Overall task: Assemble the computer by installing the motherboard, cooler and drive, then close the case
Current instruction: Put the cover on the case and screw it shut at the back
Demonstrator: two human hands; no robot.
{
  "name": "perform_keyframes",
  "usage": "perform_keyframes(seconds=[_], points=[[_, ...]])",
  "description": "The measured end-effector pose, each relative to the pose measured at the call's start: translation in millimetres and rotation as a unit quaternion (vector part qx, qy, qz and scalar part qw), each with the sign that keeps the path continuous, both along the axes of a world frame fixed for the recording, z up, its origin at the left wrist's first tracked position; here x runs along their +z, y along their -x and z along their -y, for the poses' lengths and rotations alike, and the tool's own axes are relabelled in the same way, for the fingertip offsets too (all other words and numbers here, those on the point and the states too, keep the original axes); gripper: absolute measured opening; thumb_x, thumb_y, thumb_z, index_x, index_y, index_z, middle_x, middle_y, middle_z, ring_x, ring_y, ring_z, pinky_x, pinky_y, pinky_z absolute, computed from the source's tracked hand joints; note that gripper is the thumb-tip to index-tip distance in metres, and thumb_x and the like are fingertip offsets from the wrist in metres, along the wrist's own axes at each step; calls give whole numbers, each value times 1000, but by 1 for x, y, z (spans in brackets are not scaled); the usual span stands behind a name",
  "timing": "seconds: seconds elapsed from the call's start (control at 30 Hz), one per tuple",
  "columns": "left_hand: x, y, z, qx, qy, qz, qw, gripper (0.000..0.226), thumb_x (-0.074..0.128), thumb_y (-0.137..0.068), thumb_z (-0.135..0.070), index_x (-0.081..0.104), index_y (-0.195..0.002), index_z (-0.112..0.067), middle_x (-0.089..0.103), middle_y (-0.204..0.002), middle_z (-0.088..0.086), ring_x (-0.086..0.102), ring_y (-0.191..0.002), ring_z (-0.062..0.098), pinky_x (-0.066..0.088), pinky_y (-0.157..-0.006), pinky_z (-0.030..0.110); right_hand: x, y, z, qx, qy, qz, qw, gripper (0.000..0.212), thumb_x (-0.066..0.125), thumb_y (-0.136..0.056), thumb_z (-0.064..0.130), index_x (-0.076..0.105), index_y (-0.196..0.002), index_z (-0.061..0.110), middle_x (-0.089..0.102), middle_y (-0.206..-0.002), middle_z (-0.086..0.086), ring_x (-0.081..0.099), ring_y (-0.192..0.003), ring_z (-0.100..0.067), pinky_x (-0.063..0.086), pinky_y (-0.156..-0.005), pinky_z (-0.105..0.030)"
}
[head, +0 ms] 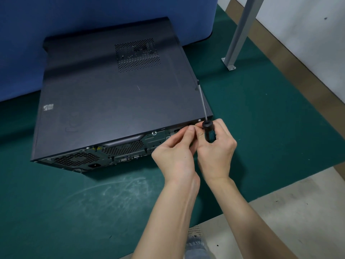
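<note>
Right hand grips screwdriver, shaft pointing 12 o'clock; left hand pinched at case rear, can't tell holding what.

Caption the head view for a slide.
Closed computer case; right hand grips a screwdriver, left hand at the rear panel.

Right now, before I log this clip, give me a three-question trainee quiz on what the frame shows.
1. True or false: the side panel is already on the computer case.
2. Which hand grips the screwdriver? A left; B right; C neither.
3. Fill in: the case lies on a ___ mat.

Key: 1 true. 2 B, the right hand, shaft pointing away from the person. 3 green.
</note>
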State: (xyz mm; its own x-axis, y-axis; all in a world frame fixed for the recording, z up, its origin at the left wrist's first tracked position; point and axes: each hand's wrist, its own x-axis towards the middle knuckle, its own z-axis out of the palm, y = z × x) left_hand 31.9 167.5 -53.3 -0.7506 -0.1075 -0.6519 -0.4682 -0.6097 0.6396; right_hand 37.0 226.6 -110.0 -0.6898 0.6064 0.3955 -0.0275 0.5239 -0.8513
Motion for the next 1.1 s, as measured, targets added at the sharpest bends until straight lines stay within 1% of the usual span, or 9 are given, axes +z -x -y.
perform_keyframes(seconds=[0.13, 0.23, 0.37, 0.67, 0.73, 0.8, 0.93, 1.03, 1.1], points=[[-3, 0, 1, -4, 92, -33, 995, 7, 71, -78, 5, 73, -78, -1, 73, -74, 10, 72, -70, 21, 56, -66, 24, 0, 1, 4, -4, 7, 12, 1000, 12, 67, -85, 7, 63, -77, -1, 57, -75, -4, 49, -67, -9, 38, -64, -11], [-6, 3, 6, -37, 156, -43, 986, 8, 75, -75, 1, 75, -79, -6, 74, -74, 8, 72, -71, 20, 57, -75, 31, 0, 2, 10, 1, 28, 14, 1000, 10, 63, -86, 7, 63, -79, -1, 58, -76, -4, 52, -68, -11, 41, -65, -14], [-7, 3, 11, -73, 178, -53, 980, 9, 76, -75, -3, 76, -82, -8, 74, -74, 5, 72, -72, 18, 57, -79, 33, -3, 1, 14, 3, 48, 17, 999, 14, 60, -87, 9, 62, -79, -2, 58, -79, -7, 54, -70, -16, 45, -67, -24], [-9, 4, 11, -114, 215, -61, 968, 7, 77, -76, -11, 78, -83, -14, 74, -76, 2, 71, -76, 18, 57, -81, 39, -1, -1, 14, -8, 41, 29, 999, 10, 62, -89, 4, 59, -80, 1, 55, -77, -2, 49, -69, -4, 38, -67, -8], [-10, 5, 12, -122, 223, -65, 965, 7, 77, -77, -13, 78, -83, -14, 73, -75, 3, 68, -71, 16, 57, -80, 40, 0, 0, 12, -20, 37, 29, 999, 11, 64, -88, 3, 59, -79, 1, 56, -76, -4, 49, -69, -6, 37, -67, -6], [-10, 4, 13, -128, 219, -65, 965, 7, 76, -78, -13, 78, -84, -14, 71, -69, 0, 62, -62, 10, 57, -75, 34, 2, 0, 13, -25, 34, 32, 999, 10, 64, -87, 2, 59, -79, 1, 59, -77, -6, 50, -70, -9, 37, -67, -6], [-8, 5, 15, -137, 193, -62, 970, 6, 74, -80, -10, 77, -85, -9, 60, -50, -6, 46, -43, 4, 40, -45, 16, 4, 1, 13, -28, 38, 33, 998, 8, 65, -86, 0, 61, -79, 1, 60, -77, -5, 52, -70, -8, 37, -67, -6], [-8, 6, 14, -143, 197, -63, 968, 5, 72, -81, -11, 76, -85, -11, 52, -44, -4, 39, -40, 10, 34, -40, 17, 5, 2, 13, -22, 39, 38, 998, 9, 64, -86, 2, 61, -78, 2, 59, -75, -5, 51, -68, -9, 39, -64, -10], [-9, 5, 13, -144, 202, -67, 966, 6, 72, -82, -12, 76, -85, -12, 51, -43, -8, 39, -38, 6, 33, -40, 15, 5, 2, 12, -16, 56, 44, 997, 9, 64, -86, 3, 61, -78, 4, 59, -75, -3, 52, -68, -10, 41, -64, -15]])
